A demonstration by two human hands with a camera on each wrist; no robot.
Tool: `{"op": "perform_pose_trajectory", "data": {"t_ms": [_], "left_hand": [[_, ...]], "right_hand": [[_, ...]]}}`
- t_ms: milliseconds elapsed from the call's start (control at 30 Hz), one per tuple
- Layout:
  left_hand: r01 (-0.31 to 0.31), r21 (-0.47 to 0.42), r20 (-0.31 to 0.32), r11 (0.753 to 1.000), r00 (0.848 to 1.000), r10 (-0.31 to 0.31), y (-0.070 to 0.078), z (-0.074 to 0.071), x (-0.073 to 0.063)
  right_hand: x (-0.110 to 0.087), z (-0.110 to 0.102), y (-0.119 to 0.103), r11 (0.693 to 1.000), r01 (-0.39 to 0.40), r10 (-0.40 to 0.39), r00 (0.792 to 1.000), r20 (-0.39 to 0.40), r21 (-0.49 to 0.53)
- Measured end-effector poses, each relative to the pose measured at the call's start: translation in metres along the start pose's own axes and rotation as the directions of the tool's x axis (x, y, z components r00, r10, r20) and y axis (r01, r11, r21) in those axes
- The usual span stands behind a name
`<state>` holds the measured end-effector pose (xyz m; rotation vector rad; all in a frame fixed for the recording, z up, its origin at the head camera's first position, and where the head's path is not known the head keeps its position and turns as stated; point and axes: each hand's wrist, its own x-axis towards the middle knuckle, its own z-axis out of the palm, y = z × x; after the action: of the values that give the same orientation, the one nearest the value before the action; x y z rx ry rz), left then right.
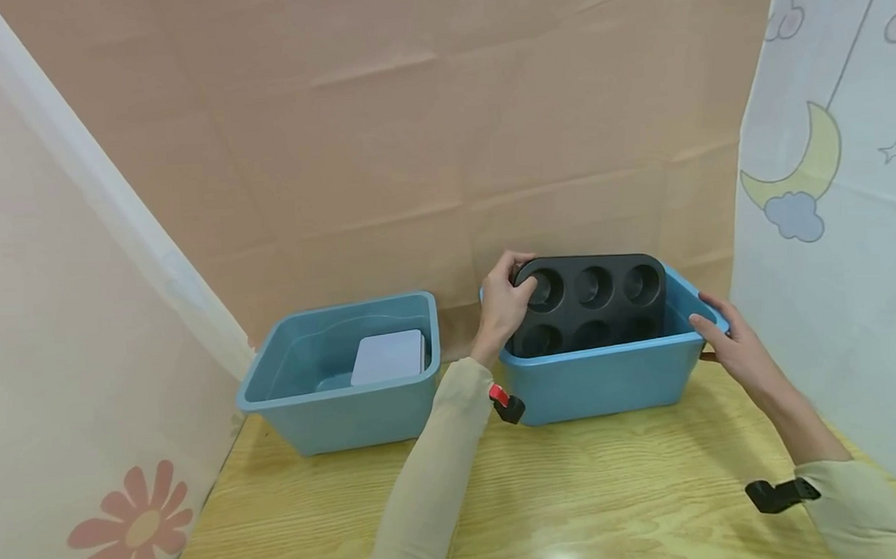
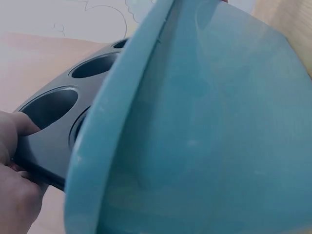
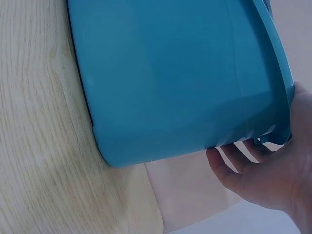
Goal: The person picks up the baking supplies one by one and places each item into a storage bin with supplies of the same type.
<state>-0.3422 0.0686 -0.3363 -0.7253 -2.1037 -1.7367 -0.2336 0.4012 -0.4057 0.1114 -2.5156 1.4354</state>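
Note:
A black muffin tin (image 1: 590, 302) with several round cups stands tilted up inside the right blue bin (image 1: 603, 381), its lower edge hidden behind the bin's front wall. My left hand (image 1: 503, 302) grips the tin's upper left corner, the thumb in a cup and the other fingers behind it. In the left wrist view the thumb lies over the edge of a cup of the muffin tin (image 2: 53, 109). My right hand (image 1: 740, 346) holds the right end of the bin's rim, thumb on top. The right wrist view shows its fingers curled under the rim of the bin (image 3: 170, 83).
A second blue bin (image 1: 365, 433) stands to the left, with a flat white box (image 1: 389, 357) in it. Both bins rest on a wooden table (image 1: 577, 474). Brown paper (image 1: 412, 148) hangs behind, and printed curtains (image 1: 828, 213) flank both sides.

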Motion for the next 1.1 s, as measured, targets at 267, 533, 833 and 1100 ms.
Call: {"op": "perform_pose_trajectory", "data": {"t_ms": [267, 533, 833, 1100], "left_hand": [[0.066, 0.074, 0.107, 0.995, 0.992, -0.073, -0.012, 0.001, -0.003], [0.135, 0.171, 0.157, 0.976, 0.974, -0.162, -0.022, 0.003, -0.007], [0.185, 0.373, 0.171, 0.909, 0.949, -0.264, -0.019, 0.002, -0.006], [0.126, 0.608, 0.184, 0.784, 0.938, -0.293, -0.016, 0.002, -0.013]], "right_hand": [[0.002, 0.000, -0.001, 1.000, -0.015, 0.015, 1.000, -0.012, -0.001], [0.006, 0.004, 0.003, 1.000, -0.002, 0.002, 1.000, -0.022, 0.004], [0.007, 0.007, 0.003, 1.000, 0.003, -0.003, 1.000, -0.019, 0.000], [0.006, 0.006, 0.001, 1.000, -0.023, 0.023, 1.000, -0.010, 0.012]]}}
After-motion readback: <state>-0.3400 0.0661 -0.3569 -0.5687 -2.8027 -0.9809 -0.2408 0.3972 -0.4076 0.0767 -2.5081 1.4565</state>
